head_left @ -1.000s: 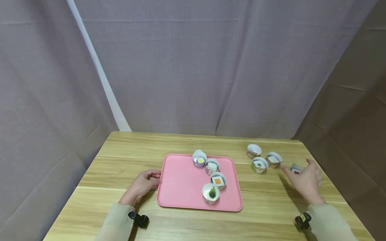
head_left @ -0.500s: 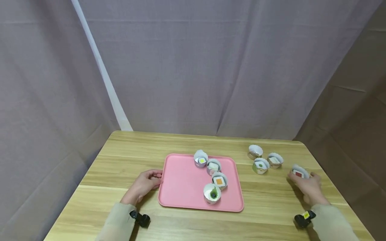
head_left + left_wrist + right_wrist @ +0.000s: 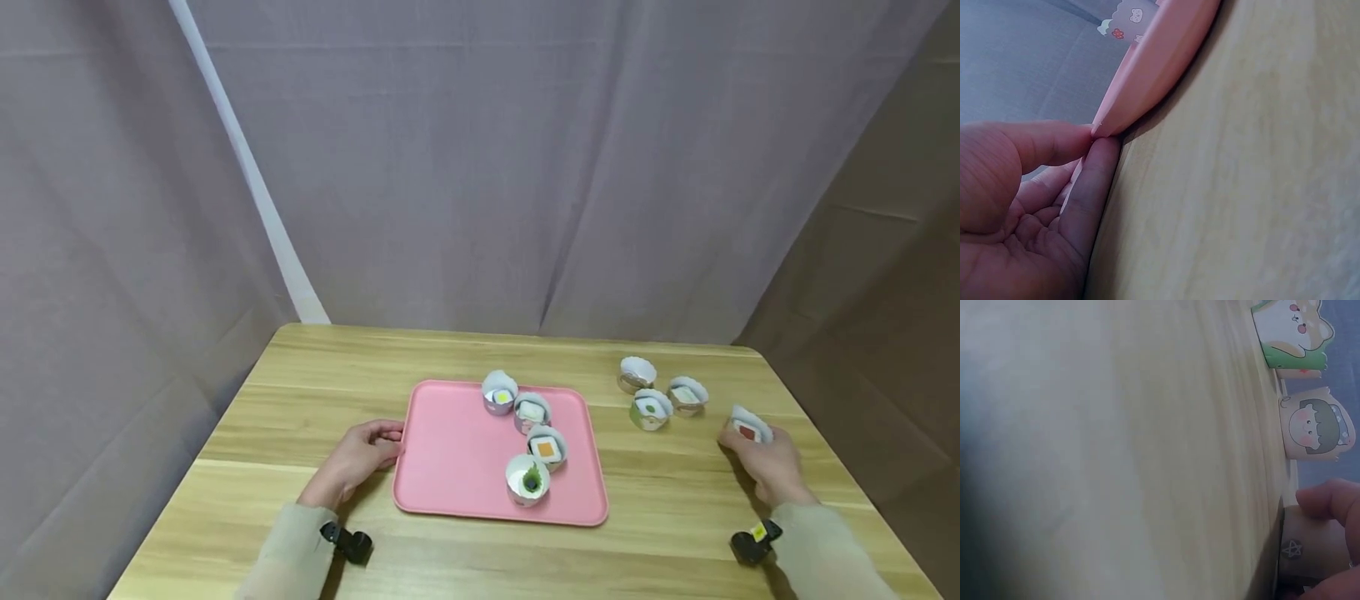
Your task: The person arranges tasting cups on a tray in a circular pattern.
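My left hand is at the left edge of a pink tray, which lies flat on the table. In the left wrist view its thumb and a finger pinch the tray's rim. At the right side of the table, my right hand grips a paper cupcake cup by its side. Inside that cup sits a white square piece with a red centre. The right wrist view shows thumb and fingers around this brown cup, which has a star print; part of it is hidden.
Several filled paper cups stand on the tray's right half, including one with a green leaf and one with an orange-centred piece. Left of my right hand stand a white-lined cup, a green cup and a brown cup.
My right hand was spread beside the red-centred piece's cup a second ago; its fingers have come round the cup and now hold it. The left hand and tray stay in place.
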A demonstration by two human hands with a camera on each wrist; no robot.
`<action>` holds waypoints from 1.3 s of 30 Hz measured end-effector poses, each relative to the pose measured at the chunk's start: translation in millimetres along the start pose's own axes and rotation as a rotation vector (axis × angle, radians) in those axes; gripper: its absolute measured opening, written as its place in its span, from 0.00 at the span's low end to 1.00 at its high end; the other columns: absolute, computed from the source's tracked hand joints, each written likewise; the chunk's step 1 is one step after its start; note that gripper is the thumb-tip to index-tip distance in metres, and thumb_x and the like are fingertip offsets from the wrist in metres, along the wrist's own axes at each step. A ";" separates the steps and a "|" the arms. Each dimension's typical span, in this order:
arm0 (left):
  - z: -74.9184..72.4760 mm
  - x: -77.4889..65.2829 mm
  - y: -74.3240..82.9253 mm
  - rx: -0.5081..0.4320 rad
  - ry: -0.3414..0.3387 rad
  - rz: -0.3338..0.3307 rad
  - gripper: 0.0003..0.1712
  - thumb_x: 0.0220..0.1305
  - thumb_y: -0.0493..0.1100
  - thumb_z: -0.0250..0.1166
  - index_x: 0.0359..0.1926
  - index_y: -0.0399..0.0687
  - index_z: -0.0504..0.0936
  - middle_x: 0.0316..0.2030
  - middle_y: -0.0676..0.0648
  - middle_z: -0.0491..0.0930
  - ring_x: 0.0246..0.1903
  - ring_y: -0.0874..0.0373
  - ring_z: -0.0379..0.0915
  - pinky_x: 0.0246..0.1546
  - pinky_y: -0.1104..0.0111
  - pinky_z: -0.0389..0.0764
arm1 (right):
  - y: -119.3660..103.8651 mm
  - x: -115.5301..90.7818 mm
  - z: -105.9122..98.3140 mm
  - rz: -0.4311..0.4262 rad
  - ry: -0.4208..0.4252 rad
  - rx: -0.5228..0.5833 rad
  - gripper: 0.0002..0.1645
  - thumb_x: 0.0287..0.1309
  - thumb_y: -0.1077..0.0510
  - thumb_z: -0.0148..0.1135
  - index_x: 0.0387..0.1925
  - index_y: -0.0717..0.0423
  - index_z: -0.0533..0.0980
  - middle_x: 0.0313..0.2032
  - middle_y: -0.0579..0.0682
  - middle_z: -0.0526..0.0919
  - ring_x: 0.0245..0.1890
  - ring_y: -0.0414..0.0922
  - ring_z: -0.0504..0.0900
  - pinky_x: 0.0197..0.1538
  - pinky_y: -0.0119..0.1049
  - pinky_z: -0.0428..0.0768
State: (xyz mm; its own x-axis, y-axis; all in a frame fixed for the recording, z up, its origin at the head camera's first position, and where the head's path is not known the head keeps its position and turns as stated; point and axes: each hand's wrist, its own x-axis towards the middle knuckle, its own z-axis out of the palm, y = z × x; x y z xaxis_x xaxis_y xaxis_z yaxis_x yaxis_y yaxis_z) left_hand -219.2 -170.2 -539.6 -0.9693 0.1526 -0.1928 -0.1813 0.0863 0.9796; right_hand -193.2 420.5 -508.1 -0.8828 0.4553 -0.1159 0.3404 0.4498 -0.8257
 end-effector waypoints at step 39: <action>2.0 -2.7 2.4 -0.006 0.008 -0.007 0.20 0.60 0.26 0.59 0.55 0.32 0.77 0.43 0.38 0.76 0.41 0.52 0.75 0.45 0.63 0.81 | -132.0 -121.7 122.3 -0.542 -0.301 0.089 0.35 0.52 0.51 0.73 0.57 0.53 0.65 0.47 0.56 0.77 0.43 0.47 0.77 0.45 0.37 0.80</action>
State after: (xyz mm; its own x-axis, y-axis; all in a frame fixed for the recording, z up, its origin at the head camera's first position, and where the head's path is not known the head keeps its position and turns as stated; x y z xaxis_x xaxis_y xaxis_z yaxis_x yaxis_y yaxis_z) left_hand -216.7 -168.5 -536.8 -0.9692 0.1445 -0.1996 -0.1893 0.0818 0.9785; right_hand -170.4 211.8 -452.5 -0.9794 -0.0617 0.1924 -0.1980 0.4843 -0.8522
